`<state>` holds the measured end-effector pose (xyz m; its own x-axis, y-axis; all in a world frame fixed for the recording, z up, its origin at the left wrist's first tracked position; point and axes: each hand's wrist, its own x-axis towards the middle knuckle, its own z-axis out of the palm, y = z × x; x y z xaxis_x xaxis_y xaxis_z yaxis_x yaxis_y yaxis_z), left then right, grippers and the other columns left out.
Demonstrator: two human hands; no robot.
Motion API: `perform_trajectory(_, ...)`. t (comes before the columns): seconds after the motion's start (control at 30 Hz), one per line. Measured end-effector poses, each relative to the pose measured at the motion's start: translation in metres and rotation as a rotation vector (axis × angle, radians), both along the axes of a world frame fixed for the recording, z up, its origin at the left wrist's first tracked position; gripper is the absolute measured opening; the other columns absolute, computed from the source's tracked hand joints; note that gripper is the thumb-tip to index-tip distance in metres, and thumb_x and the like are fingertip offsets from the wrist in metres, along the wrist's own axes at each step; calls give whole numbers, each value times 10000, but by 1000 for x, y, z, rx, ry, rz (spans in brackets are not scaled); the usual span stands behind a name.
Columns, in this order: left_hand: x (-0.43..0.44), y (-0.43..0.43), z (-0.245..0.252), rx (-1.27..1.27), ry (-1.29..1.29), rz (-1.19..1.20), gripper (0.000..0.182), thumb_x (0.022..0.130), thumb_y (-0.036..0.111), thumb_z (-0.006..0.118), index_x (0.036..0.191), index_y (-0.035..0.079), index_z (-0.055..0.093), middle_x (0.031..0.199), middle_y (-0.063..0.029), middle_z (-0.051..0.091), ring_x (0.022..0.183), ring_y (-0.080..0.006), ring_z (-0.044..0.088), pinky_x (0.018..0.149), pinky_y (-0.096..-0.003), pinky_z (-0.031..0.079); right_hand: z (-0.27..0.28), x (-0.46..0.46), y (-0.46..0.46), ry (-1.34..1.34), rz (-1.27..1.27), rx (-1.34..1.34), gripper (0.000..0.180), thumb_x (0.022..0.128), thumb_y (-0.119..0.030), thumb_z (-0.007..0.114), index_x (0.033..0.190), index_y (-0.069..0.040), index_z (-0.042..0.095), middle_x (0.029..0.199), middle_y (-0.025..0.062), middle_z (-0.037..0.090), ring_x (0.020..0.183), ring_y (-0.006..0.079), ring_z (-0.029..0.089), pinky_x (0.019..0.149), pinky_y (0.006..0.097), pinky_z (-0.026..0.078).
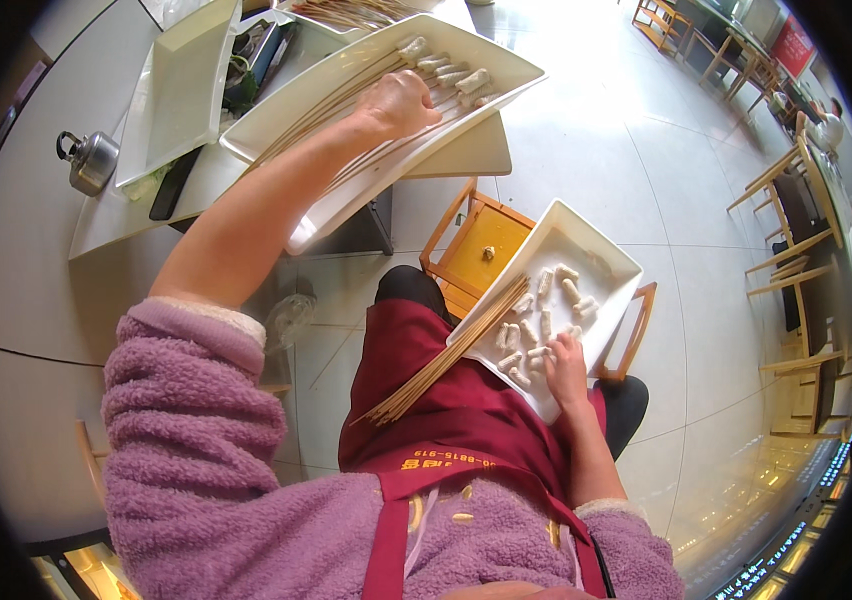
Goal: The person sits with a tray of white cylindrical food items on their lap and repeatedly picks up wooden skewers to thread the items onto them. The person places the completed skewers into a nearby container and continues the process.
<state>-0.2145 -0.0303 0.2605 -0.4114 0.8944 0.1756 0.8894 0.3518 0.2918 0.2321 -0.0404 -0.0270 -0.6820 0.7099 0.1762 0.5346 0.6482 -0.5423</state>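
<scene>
My left hand point(400, 106) is curled into a fist over the long white tray point(463, 142) at the upper middle. Bamboo skewers point(321, 112) lie under and beside it, with ridged white food rolls point(450, 69) on their far ends. The fist hides whatever is in its fingers. On my lap, a second white tray point(606, 262) holds several loose white rolls point(546, 283). My right hand point(567, 369) is in this tray, its bent fingertips closed on a white roll point(574, 330). A bundle of bare bamboo skewers point(445, 356) rests across the tray's left edge and my apron.
A wooden chair with a yellow seat point(482, 244) stands before my knees. To the left, a table point(103, 225) carries an empty tray point(178, 90), a dark-handled tool point(175, 184) and more trays. A metal kettle point(93, 161) stands beyond. A person point(823, 127) sits far right near wooden chairs point(801, 247).
</scene>
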Motion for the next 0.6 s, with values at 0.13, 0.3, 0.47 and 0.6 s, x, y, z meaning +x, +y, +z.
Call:
perform_trajectory(0.13, -3, 13, -7, 86, -84, -63, 284, 812, 277, 737, 867, -2, 752, 831, -170, 730, 770, -246, 701, 748, -349, 541, 3, 1, -1, -63, -14, -44, 223, 791, -27, 697, 1013, -6, 677, 1174, 174, 595, 1116, 363, 557, 984, 424, 469)
perform_trajectory(0.3, -1, 22, -15, 88, -126, -62, 293, 831, 285, 741, 887, -2, 755, 832, -165, 731, 749, -242, 694, 722, -334, 532, 1, 3, 0, -28, -1, -31, 229, 790, -29, 695, 1016, -3, 674, 1174, 174, 592, 1110, 365, 557, 981, 424, 471)
perform_trajectory(0.47, -6, 18, -19, 230, -14, -64, 271, 856, 287, 746, 926, 27, 770, 860, -135, 744, 750, -248, 695, 731, -335, 541, -1, 5, -1, -18, -15, -27, 265, 776, -3, 690, 1039, 0, 659, 1172, 184, 587, 1105, 380, 554, 970, 430, 469)
perform_trajectory(0.6, -14, 15, -30, 185, 27, -86, 330, 888, 400, 709, 933, 80, 775, 892, -129, 747, 783, -236, 722, 759, -370, 573, -2, 3, 0, -44, -15, 31, 316, 776, 14, 679, 1089, 3, 639, 1174, 193, 581, 1103, 386, 551, 963, 438, 469)
